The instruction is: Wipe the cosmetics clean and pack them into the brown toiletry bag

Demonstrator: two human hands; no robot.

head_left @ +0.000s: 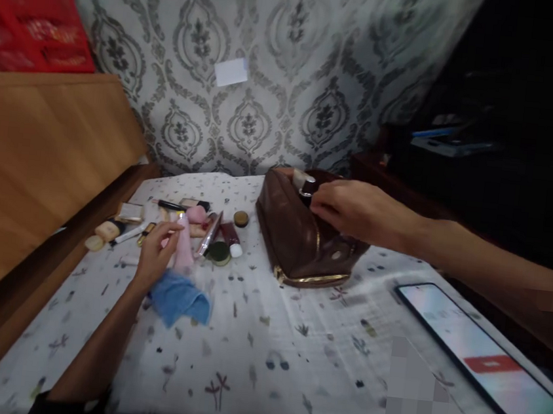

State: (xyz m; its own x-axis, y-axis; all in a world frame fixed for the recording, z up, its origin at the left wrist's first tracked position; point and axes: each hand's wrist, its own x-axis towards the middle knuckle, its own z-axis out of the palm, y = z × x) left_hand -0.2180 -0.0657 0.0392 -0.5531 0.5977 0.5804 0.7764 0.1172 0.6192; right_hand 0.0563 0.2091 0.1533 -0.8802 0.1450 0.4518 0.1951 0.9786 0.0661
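Observation:
My left hand (155, 253) is closed around a pale pink tube (184, 247) and a blue cloth (178, 298) that hangs below the hand onto the patterned white table cover (261, 357). My right hand (350, 208) reaches over a brown leather pouch (298, 235) and pinches a small dark bottle with a silver cap (305, 185) at the pouch's open top. The pouch stands upright in the middle of the table.
Several cosmetics lie at the far left of the table: tubes, a round green jar (219, 252), a small gold-lidded pot (241, 218), compacts (130, 212). A lit phone (479, 350) lies at the right edge. A wooden board (39, 162) flanks the left side.

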